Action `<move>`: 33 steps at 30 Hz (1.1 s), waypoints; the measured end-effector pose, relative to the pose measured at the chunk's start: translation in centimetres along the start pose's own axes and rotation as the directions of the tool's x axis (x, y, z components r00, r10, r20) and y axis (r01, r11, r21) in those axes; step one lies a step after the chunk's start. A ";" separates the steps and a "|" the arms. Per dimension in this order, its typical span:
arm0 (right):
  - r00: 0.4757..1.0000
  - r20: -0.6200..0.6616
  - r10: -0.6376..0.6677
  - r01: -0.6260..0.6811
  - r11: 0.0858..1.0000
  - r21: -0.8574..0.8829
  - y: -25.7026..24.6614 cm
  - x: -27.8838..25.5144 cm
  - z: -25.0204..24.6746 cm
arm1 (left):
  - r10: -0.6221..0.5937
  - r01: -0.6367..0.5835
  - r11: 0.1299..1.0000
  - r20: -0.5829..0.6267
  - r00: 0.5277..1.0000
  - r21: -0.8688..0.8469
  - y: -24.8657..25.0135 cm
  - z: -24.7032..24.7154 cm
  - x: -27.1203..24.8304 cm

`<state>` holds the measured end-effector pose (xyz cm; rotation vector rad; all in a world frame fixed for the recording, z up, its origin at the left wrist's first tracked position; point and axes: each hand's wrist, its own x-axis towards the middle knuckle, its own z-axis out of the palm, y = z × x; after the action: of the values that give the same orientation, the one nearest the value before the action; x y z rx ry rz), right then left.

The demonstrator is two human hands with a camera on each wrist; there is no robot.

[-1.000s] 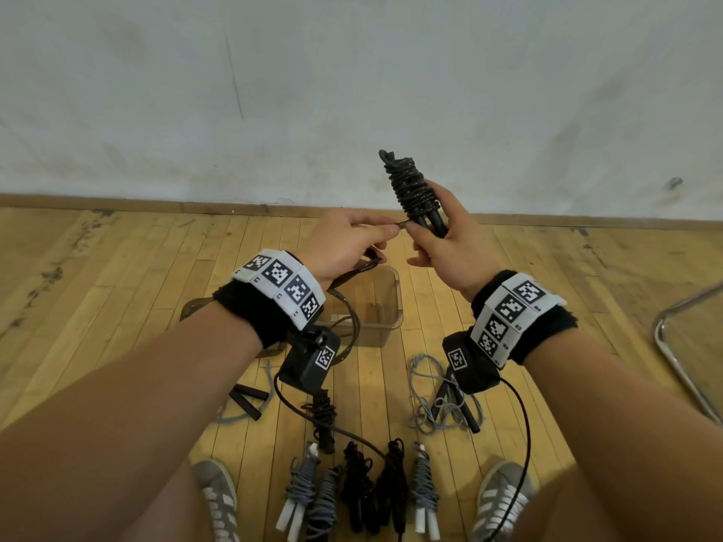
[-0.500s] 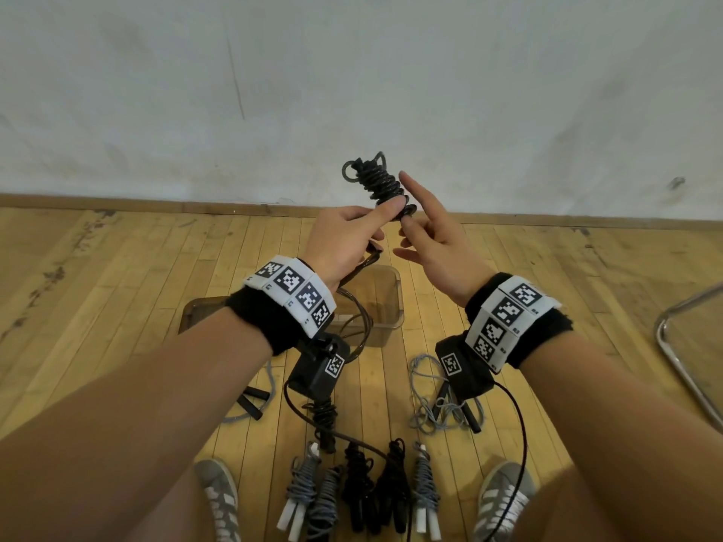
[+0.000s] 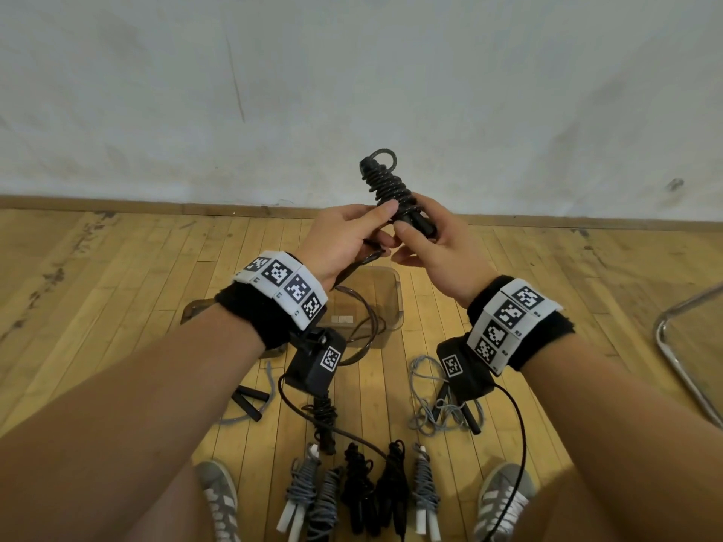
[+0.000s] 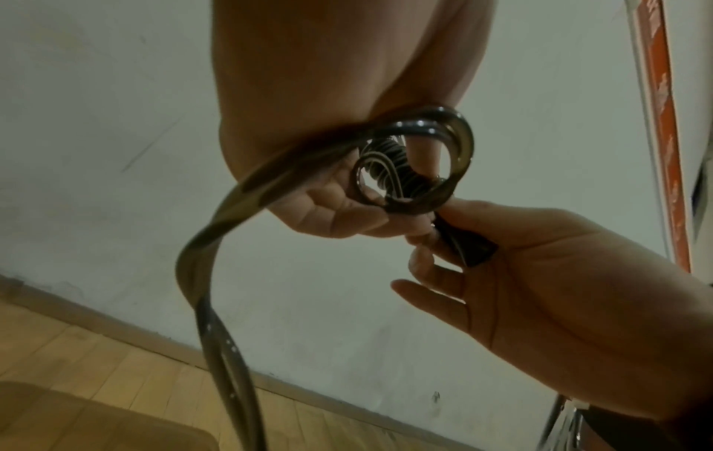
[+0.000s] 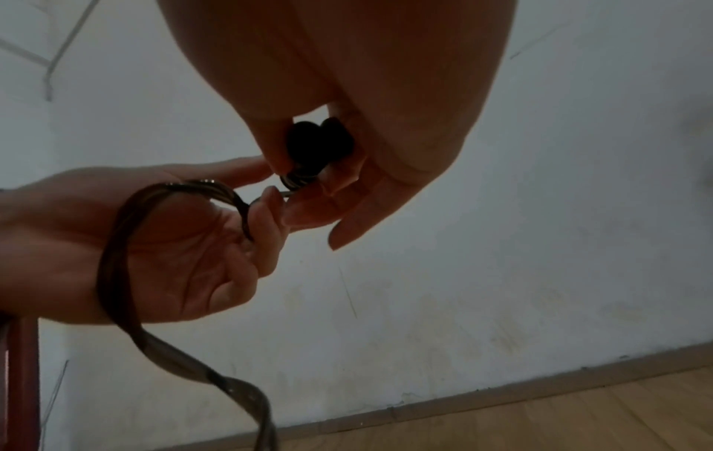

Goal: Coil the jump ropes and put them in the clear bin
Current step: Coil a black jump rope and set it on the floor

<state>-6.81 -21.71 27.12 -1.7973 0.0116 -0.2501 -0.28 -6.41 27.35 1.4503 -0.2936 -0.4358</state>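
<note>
A black jump rope [image 3: 389, 191] is wound in tight turns around its paired handles and held up in front of the wall. My right hand [image 3: 418, 224] grips the handles' lower end [image 5: 316, 143]. My left hand [image 3: 381, 228] pinches the rope just below the coil. From it the free length [image 3: 364, 326] hangs in a loop over the clear bin [image 3: 395, 307] on the floor. In the left wrist view the rope curls in a ring [image 4: 443, 164] at my fingertips [image 4: 347, 213]. In the right wrist view it drapes across my left palm [image 5: 173, 244].
Several coiled ropes [image 3: 364, 490] lie in a row between my shoes. A loose grey rope [image 3: 438, 404] lies right of them, and another with black handles [image 3: 250, 400] lies to the left. A chrome chair frame [image 3: 680, 354] stands at the right. The wall is close ahead.
Half a second ago my right fingers were spread and the bundle leaned left in my left hand. Now the right hand grips the handles again and the left pinches the rope.
</note>
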 end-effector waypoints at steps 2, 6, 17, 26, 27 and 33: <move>0.999 -0.038 -0.028 0.026 0.998 -0.061 0.2 0.1 -0.2 | -0.003 0.003 0.999 0.006 1.000 0.044 -0.1 0.1 0.0; 0.993 -0.077 -0.094 0.078 0.979 -0.188 0.9 0.5 -0.6 | 0.037 -0.050 0.976 0.065 0.997 0.213 -0.4 -0.1 0.1; 0.994 -0.049 -0.099 0.076 0.935 -0.345 1.5 0.3 -1.4 | -0.038 -0.024 0.855 0.107 0.994 0.519 0.3 -1.4 0.5; 0.981 -0.083 -0.175 0.106 0.843 -0.527 1.9 0.5 -0.9 | -0.016 0.018 0.980 -0.014 1.000 0.196 -0.1 0.0 0.1; 0.980 -0.055 -0.191 0.132 0.832 -0.539 2.0 0.4 -0.7 | -0.019 0.025 0.984 -0.035 0.999 0.179 -0.2 0.0 0.1; 0.991 0.053 -0.127 0.135 0.970 -0.203 1.4 -0.5 1.0 | -0.019 0.036 0.989 -0.118 0.993 0.140 -0.5 0.2 0.4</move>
<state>-6.99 -20.97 25.51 -2.0127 -0.1132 -0.3169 -0.11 -6.79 26.81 1.6146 -0.2142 -0.3565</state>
